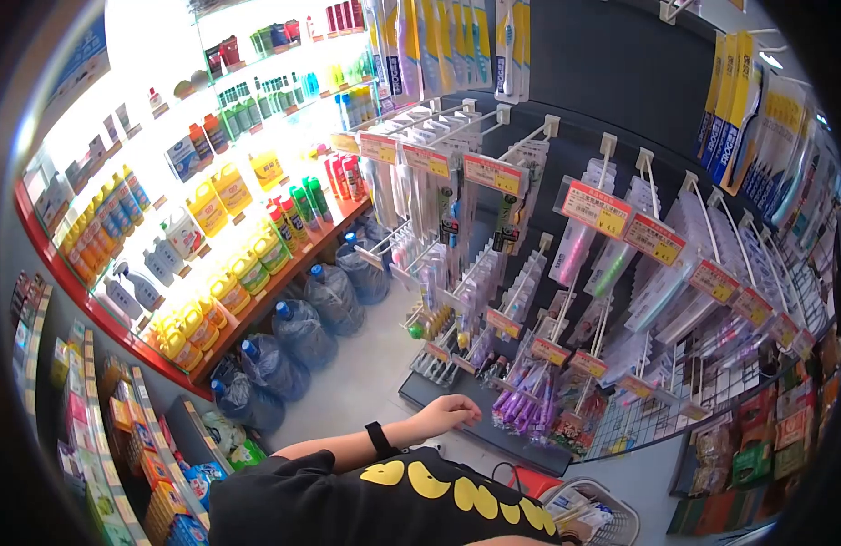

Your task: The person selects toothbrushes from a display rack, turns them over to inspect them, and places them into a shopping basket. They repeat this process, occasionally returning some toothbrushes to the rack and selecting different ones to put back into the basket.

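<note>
Left hand (448,415), lower centre: fingers loosely curled; from here I can't tell if closed on anything. Purple packs (527,407) just right of it. Basket (633,520) lower right of centre. Blue-capped jugs (334,304) left of centre, lit shelves (285,284) upper left.

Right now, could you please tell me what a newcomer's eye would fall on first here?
Probably the glaring, lit shelves at the picture's left, with yellow bottles along the bottom, and the blue-capped water jugs on the floor along their base. Next might come the left hand at lower centre, with a black band at its wrist. To its right in the picture is a bunch of purple packets.
</note>
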Motion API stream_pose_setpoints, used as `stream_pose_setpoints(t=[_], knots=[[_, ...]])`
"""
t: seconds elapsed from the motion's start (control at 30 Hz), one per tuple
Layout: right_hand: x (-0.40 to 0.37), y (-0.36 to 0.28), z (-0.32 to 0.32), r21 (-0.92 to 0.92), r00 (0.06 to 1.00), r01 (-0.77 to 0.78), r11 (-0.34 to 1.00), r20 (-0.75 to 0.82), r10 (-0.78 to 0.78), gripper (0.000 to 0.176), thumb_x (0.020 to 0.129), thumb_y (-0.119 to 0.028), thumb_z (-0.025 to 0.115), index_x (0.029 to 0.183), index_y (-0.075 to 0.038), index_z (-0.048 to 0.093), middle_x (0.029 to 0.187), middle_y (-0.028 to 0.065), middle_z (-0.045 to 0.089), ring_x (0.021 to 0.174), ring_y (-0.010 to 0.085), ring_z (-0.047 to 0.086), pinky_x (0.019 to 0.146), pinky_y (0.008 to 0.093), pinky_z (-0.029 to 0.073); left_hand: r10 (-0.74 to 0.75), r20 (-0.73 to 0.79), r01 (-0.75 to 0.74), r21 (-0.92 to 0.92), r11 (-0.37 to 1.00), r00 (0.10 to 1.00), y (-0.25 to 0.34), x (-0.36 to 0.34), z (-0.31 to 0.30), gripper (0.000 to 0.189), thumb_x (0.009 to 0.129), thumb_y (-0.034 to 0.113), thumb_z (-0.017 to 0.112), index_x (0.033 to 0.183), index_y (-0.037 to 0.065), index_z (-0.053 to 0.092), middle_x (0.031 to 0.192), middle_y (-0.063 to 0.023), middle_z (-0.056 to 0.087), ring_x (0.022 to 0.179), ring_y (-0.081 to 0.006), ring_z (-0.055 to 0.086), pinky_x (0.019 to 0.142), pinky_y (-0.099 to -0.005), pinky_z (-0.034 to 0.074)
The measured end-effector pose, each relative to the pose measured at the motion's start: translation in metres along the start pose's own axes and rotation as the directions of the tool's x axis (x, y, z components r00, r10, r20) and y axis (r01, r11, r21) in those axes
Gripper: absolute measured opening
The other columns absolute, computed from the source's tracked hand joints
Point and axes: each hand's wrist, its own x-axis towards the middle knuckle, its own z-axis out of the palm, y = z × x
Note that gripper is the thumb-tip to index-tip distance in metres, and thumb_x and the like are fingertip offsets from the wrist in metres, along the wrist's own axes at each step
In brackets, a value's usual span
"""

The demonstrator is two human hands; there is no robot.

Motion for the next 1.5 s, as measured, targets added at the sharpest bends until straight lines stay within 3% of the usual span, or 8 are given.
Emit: stream_pose_setpoints(t=[0.47, 1.23, 1.33, 1.4, 1.47, 1.5], knots=[[0.009, -0.037, -0.033, 0.008, 0.991, 0.093, 0.996, 0.098, -0.093, 0.028, 0.075, -0.01, 0.064, 0.099, 0.002, 0.059, 0.094, 0.0172, 0.061, 0.085, 0.0309, 0.058, 0.077, 0.039, 0.046, -0.056, -0.116, 0.056, 0.004, 0.998, 0.992, -0.02, -0.022, -0.004, 0.02, 0.092, 0.018, 0.049, 0.105, 0.006, 0.056, 0.103, -0.0022, 0.06, 0.091, -0.0102, 0.056, 0.08, -0.0249, 0.045], [-0.033, -0.057, -0.13, 0.02, 0.946, 0.164, 0.986, 0.28, -0.163, 0.033, 0.081, -0.007, 0.061, 0.113, 0.0, 0.055, 0.108, 0.0143, 0.057, 0.099, 0.0266, 0.054, 0.087, 0.0378, 0.042, -0.023, 0.1, 0.029, -0.064, 0.998, 0.995, -0.03, 0.019, -0.005, 0.019, 0.092, 0.019, 0.045, 0.104, 0.008, 0.056, 0.102, -0.0003, 0.06, 0.09, -0.0096, 0.056, 0.076, -0.0251, 0.045], [-0.036, -0.063, -0.159, 0.114, 0.924, 0.198, 0.974, 0.309, -0.224, 0.033, 0.082, -0.006, 0.06, 0.114, -0.001, 0.054, 0.11, 0.0139, 0.056, 0.1, 0.0261, 0.053, 0.088, 0.0377, 0.042, -0.008, 0.126, 0.014, -0.046, 0.999, 0.992, -0.027, 0.022, -0.005, 0.019, 0.092, 0.019, 0.045, 0.103, 0.008, 0.056, 0.1, 0.0002, 0.059, 0.089, -0.0089, 0.055, 0.075, -0.0245, 0.045], [-0.033, -0.078, -0.182, 0.325, 0.934, 0.222, 0.919, 0.201, -0.296, 0.034, 0.083, -0.006, 0.06, 0.116, -0.001, 0.054, 0.111, 0.0137, 0.056, 0.102, 0.0257, 0.053, 0.089, 0.0376, 0.041, 0.004, 0.139, 0.001, -0.036, 0.999, 0.99, -0.024, 0.023, -0.006, 0.019, 0.092, 0.019, 0.045, 0.103, 0.008, 0.056, 0.099, 0.0005, 0.059, 0.089, -0.0084, 0.055, 0.075, -0.0239, 0.044], [-0.013, -0.1, -0.181, 0.677, 0.905, 0.387, 0.626, -0.149, -0.398, 0.021, 0.071, -0.008, 0.069, 0.086, 0.003, 0.06, 0.08, 0.0109, 0.062, 0.069, 0.021, 0.059, 0.063, 0.0317, 0.047, 0.048, 0.152, -0.044, -0.028, 0.999, 0.987, -0.019, 0.023, -0.005, 0.02, 0.092, 0.02, 0.049, 0.103, 0.006, 0.056, 0.099, -0.0002, 0.059, 0.088, -0.0081, 0.055, 0.074, -0.0245, 0.045], [-0.015, -0.123, -0.201, 0.678, 0.883, 0.423, 0.602, -0.156, -0.443, 0.022, 0.072, -0.012, 0.071, 0.085, 0.003, 0.06, 0.079, 0.0109, 0.062, 0.07, 0.0196, 0.059, 0.064, 0.0318, 0.047, 0.051, 0.153, -0.047, -0.029, 0.998, 0.987, -0.02, 0.027, -0.004, 0.02, 0.092, 0.02, 0.049, 0.103, 0.006, 0.056, 0.099, -0.0002, 0.059, 0.088, -0.0081, 0.055, 0.074, -0.0245, 0.045]])
